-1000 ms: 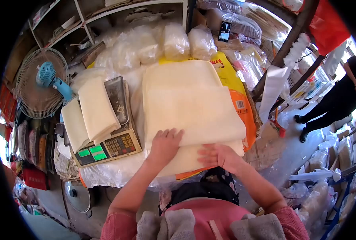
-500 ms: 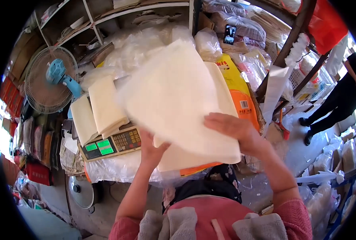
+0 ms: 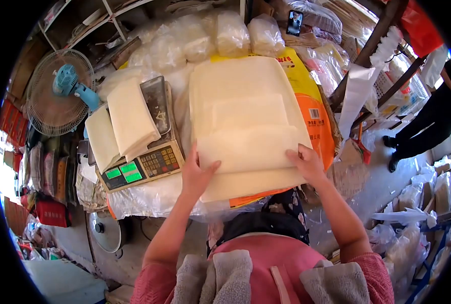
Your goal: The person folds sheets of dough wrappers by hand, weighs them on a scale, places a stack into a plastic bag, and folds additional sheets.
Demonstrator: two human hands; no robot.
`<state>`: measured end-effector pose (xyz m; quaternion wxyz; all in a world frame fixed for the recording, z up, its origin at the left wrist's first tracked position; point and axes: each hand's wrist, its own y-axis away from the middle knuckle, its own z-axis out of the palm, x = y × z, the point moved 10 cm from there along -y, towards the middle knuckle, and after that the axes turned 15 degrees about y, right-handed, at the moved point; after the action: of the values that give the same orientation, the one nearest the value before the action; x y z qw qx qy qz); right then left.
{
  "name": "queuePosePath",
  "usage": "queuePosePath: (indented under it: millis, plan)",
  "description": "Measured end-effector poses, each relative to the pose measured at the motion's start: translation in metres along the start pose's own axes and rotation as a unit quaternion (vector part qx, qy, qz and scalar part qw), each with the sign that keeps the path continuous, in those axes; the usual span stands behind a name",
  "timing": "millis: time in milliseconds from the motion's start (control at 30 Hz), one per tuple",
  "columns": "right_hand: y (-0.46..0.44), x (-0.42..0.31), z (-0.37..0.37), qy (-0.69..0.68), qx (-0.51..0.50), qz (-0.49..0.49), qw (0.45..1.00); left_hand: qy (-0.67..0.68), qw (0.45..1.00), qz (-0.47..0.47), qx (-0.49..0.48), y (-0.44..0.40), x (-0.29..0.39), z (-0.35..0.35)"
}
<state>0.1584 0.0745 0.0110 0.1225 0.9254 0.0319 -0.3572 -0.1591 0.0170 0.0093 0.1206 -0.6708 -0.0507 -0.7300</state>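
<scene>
Pale cream sheets lie in a wide stack [image 3: 240,76] in front of me, with a folded sheet [image 3: 251,149] on top near its front. My left hand [image 3: 197,172] is at the left edge of the folded sheet, thumb apart from the fingers, and grips that edge. At its right edge, my right hand [image 3: 306,162] pinches the sheet between thumb and fingers. Left of the stack, two folded cream bundles [image 3: 129,119] rest on a digital scale [image 3: 162,159] with lit green displays.
A blue fan [image 3: 66,86] stands at the left. Plastic-wrapped packs [image 3: 233,35] line the back. A yellow and orange sack [image 3: 311,111] lies under the stack's right side. A phone [image 3: 294,23] is propped behind. A person in dark clothes [image 3: 428,119] stands at the far right.
The sheet that was lifted and blurred now lies folded on the stack. My hands have moved to its two sides. The view has shifted slightly.
</scene>
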Motion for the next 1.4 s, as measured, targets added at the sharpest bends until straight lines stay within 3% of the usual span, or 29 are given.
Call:
queuePosePath:
  millis: [33, 67, 100, 200, 300, 400, 500, 533, 633, 667, 767, 867, 900, 1000, 1100, 1233, 1333, 1400]
  plan:
    - [-0.004, 0.001, 0.001, 0.018, 0.004, 0.001, 1.0, -0.157, 0.982, 0.104, -0.009, 0.001, 0.024, 0.01]
    - [-0.009, 0.003, 0.003, 0.036, 0.006, 0.0, 0.999, -0.308, 0.929, 0.205, -0.016, 0.006, 0.047, 0.026]
    - [-0.014, 0.004, 0.006, 0.054, 0.01, -0.001, 0.999, -0.449, 0.842, 0.3, -0.021, 0.014, 0.063, 0.045]
    - [-0.015, -0.004, 0.0, -0.011, 0.107, -0.072, 0.992, -0.522, 0.816, 0.189, -0.16, 0.016, 0.025, 0.072]
    - [0.015, -0.095, -0.032, 0.255, 0.181, -0.211, 0.926, -0.518, 0.812, 0.207, -0.171, 0.011, 0.031, 0.072]
    - [0.002, -0.077, 0.01, 0.425, -0.002, -0.298, 0.855, -0.501, 0.804, 0.215, -0.24, -0.008, 0.022, 0.065]
    - [0.001, -0.062, 0.004, 0.343, -0.064, -0.352, 0.869, -0.365, 0.877, 0.171, -0.262, -0.022, 0.035, 0.04]
    - [0.006, -0.068, -0.008, 0.267, -0.056, -0.365, 0.89, -0.31, 0.918, 0.117, -0.217, -0.028, 0.047, 0.028]
    - [-0.025, -0.012, -0.014, 0.019, -0.08, -0.109, 0.991, -0.084, 0.991, -0.073, -0.075, -0.048, 0.021, -0.001]
    - [-0.03, -0.016, -0.026, 0.053, -0.008, -0.04, 0.998, -0.004, 0.994, -0.107, -0.031, -0.055, 0.02, 0.003]
    - [-0.06, -0.024, -0.028, 0.095, 0.06, -0.018, 0.994, -0.265, 0.956, 0.087, 0.086, -0.082, 0.031, 0.012]
    - [-0.078, -0.035, -0.03, 0.196, 0.064, -0.017, 0.978, -0.419, 0.883, 0.185, -0.104, -0.098, 0.005, 0.068]
    - [-0.079, -0.036, -0.028, 0.234, 0.053, -0.006, 0.971, -0.437, 0.876, 0.18, -0.091, -0.097, -0.005, 0.067]
    - [-0.057, -0.092, -0.039, 0.337, 0.264, -0.216, 0.877, -0.475, 0.861, 0.17, -0.062, -0.083, -0.003, 0.072]
    - [-0.075, -0.073, 0.019, 0.434, 0.16, -0.214, 0.86, -0.486, 0.853, 0.182, -0.05, -0.083, -0.007, 0.072]
    - [-0.082, -0.064, 0.024, 0.409, 0.105, -0.192, 0.886, -0.526, 0.827, 0.193, -0.054, -0.081, -0.003, 0.076]
    - [-0.09, -0.054, -0.007, 0.207, 0.182, -0.247, 0.929, -0.56, 0.81, 0.149, -0.085, -0.086, 0.015, 0.084]
    - [-0.075, -0.045, -0.04, 0.086, 0.17, -0.074, 0.979, -0.589, 0.792, 0.135, -0.085, -0.075, 0.032, 0.085]
